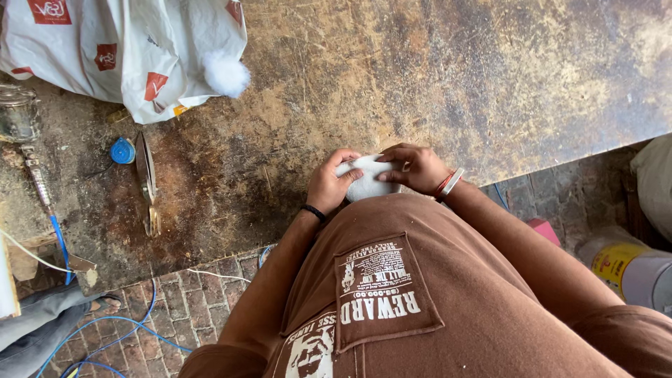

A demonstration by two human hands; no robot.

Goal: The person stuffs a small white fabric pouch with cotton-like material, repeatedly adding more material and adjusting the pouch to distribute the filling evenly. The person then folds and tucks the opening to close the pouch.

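Note:
Both my hands hold a small white fluffy ball (367, 179) at the near edge of a worn wooden table (392, 77), close to my brown shirt. My left hand (327, 183) wraps its left side, fingers curled over the top. My right hand (418, 168) presses on it from the right; bangles sit on that wrist. A second white fluffy ball (226, 73) pokes out of a white plastic bag (126, 49) at the far left of the table.
Scissors (147, 180) and a small blue spool (122, 150) lie on the table's left part. A metal tool with a blue cable (28, 150) sits at the far left. A pale bucket (630, 269) stands on the brick floor (189, 308) to my right.

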